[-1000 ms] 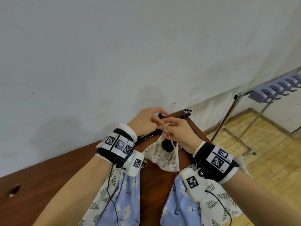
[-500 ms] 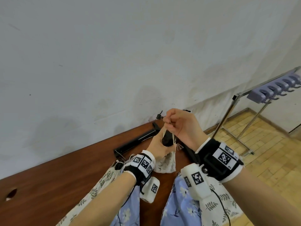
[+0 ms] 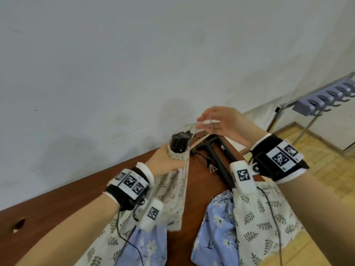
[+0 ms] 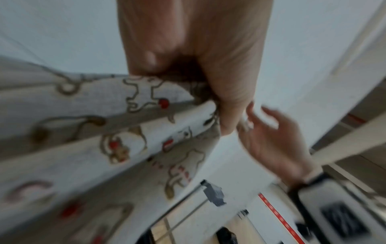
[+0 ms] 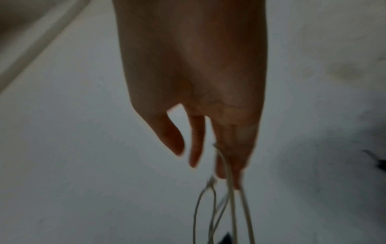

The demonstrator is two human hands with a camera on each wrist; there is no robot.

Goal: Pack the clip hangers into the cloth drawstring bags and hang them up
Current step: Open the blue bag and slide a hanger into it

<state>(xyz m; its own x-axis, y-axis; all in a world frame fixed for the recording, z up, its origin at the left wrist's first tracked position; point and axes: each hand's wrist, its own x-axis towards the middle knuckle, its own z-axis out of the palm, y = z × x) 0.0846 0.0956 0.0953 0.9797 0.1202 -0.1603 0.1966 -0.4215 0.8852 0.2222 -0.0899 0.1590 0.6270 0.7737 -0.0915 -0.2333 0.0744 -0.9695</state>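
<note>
At frame centre the left hand (image 3: 165, 163) clenches the cream printed cloth drawstring bag (image 3: 172, 190) by its neck, black clip hanger (image 3: 179, 144) protruding. Beige cords (image 3: 200, 140) hook over seemingly straight fingers of the right hand (image 3: 228, 123); pull evenly, tucking the hanger down first.

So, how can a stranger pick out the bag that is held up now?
Above the brown table, the left hand grips the neck of a cream bag, a black hanger end poking out. Unlike the leaf-print cloth and the blue flowered cloth nearby, it has small red-spotted figures.
</note>
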